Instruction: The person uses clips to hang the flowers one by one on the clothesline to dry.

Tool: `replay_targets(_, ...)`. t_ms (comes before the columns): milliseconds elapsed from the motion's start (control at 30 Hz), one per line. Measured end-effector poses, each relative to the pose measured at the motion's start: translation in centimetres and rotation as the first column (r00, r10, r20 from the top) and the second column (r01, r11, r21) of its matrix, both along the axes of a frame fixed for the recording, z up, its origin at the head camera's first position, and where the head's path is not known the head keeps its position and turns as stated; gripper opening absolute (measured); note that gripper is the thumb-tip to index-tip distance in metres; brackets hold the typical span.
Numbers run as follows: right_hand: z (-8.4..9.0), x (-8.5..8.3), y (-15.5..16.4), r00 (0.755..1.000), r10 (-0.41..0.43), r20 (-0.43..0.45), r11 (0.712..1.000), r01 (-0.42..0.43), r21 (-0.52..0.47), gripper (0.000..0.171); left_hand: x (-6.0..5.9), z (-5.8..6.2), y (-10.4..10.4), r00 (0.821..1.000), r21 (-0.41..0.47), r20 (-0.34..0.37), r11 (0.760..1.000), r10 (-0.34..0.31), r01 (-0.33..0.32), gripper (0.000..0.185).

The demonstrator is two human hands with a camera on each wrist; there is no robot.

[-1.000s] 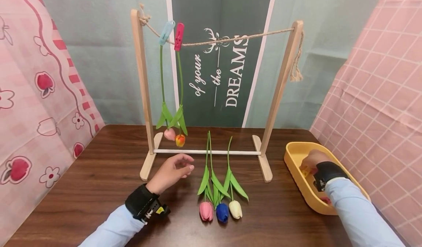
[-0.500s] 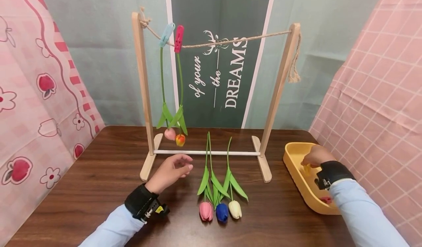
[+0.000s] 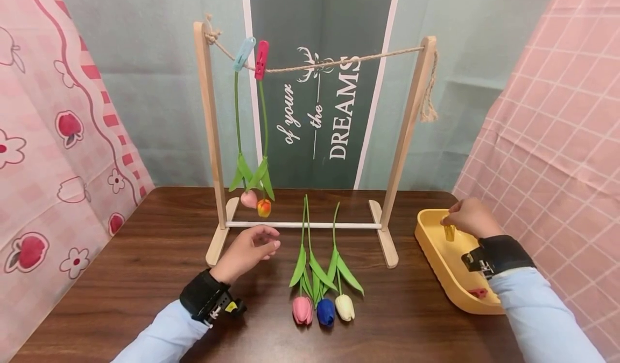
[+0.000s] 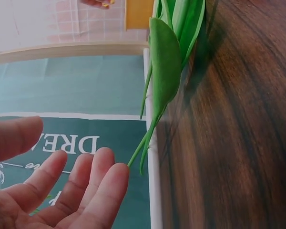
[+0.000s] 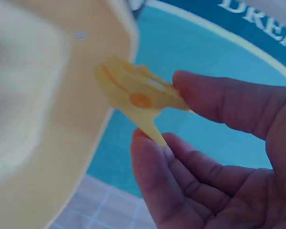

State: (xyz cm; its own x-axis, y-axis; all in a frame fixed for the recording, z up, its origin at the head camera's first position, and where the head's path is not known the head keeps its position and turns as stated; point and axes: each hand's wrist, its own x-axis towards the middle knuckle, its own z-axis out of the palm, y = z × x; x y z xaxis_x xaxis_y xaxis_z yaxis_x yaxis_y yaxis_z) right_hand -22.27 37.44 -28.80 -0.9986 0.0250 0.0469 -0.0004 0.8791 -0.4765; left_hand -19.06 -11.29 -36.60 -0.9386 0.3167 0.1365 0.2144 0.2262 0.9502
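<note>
Over the yellow tray [image 3: 431, 255], my right hand [image 3: 472, 217] pinches a yellow clothespin [image 5: 133, 90] between thumb and fingers. My left hand [image 3: 247, 252] hovers above the table, fingers loosely bent and holding nothing. Just right of it lie a pink tulip [image 3: 302, 310], a blue tulip [image 3: 326, 313] and a white tulip [image 3: 345, 307], stems pointing away. From the rope [image 3: 310, 68] a pale pink tulip [image 3: 249, 199] hangs head down by a light blue clothespin [image 3: 244, 54], beside an orange-yellow tulip [image 3: 263, 208] on a red clothespin [image 3: 261, 60].
A wooden stand with a left post [image 3: 208, 126] and right post [image 3: 408, 131] carries the rope. A white bar [image 3: 281, 224] joins its feet low over the table [image 3: 145, 277]. A red clothespin [image 3: 478, 293] lies in the tray.
My right hand has risen from inside the tray, lifting the yellow clothespin. My left hand has stayed nearly still. The view has shifted slightly.
</note>
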Motion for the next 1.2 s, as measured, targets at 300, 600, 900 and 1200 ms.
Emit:
replay_targets(300, 2.0, 1.0, -2.8, 0.997, -0.012, -0.080, 0.999, 0.015, 0.041, 0.043, -0.1, 0.5, -0.3, 1.000, -0.017, -0.011, 1.000, 0.020, -0.021, 0.023)
replay_targets(600, 3.1, 1.9, -5.8, 0.987, 0.028, -0.160, 0.999, -0.025, 0.021, 0.047, -0.7, 0.7, -0.2, 0.999, -0.015, 0.026, 0.999, 0.029, -0.029, 0.025)
replay_targets(900, 2.6, 1.8, -8.6, 0.991, 0.033, -0.128, 0.997, -0.041, -0.061, 0.049, -1.6, 0.4, 0.3, 0.996, -0.021, 0.086, 1.000, 0.005, -0.003, 0.033)
replay_targets(1200, 1.1, 1.3, -11.6, 0.988, 0.058, -0.142, 0.988, -0.078, -0.137, 0.037, -2.4, -0.1, 1.2, 0.989, -0.032, 0.147, 0.999, -0.018, 0.023, 0.035)
